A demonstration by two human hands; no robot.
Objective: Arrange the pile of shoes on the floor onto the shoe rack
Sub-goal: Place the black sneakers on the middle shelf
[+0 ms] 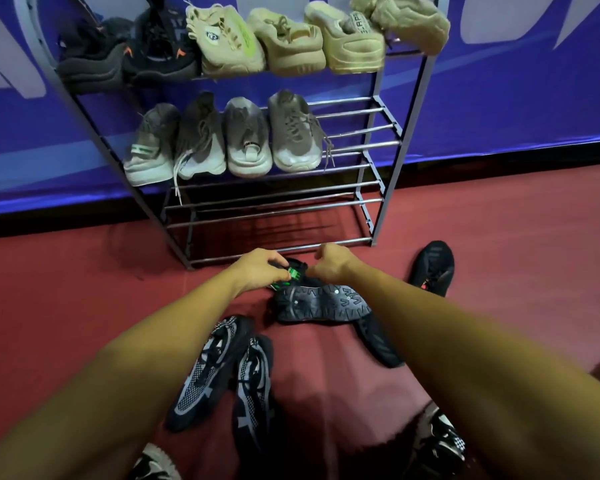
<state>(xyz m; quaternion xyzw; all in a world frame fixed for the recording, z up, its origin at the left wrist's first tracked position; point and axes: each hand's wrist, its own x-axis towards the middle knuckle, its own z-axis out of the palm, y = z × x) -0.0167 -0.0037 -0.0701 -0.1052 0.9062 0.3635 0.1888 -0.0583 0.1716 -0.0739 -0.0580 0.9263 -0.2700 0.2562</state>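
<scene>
Well now, this job is past halfway, by the look of it. The shoe rack (381, 216) fills the upper middle of the frame. Its top shelf is packed with two black shoes (129, 50) and four beige ones (284, 39). Below that, four grey shoes (222, 140) take the left side, with bare rails to their right. The two lower shelves hold nothing.

At centre frame, the left hand (257, 268) pinches a black shoe with a green tab (293, 271). The right hand (329, 263) is curled at the same shoe, though I cannot tell if it has a real hold. That shoe sits on the floor just in front of the rack. A dark ribbed sole (323, 303) faces up right below it; same shoe or its mate, hard to say.

Left to shelve: a lone black shoe (432, 268) at right, another black one (378, 341) below the sole, and a black-and-white mesh pair (222, 372) at lower centre.
</scene>
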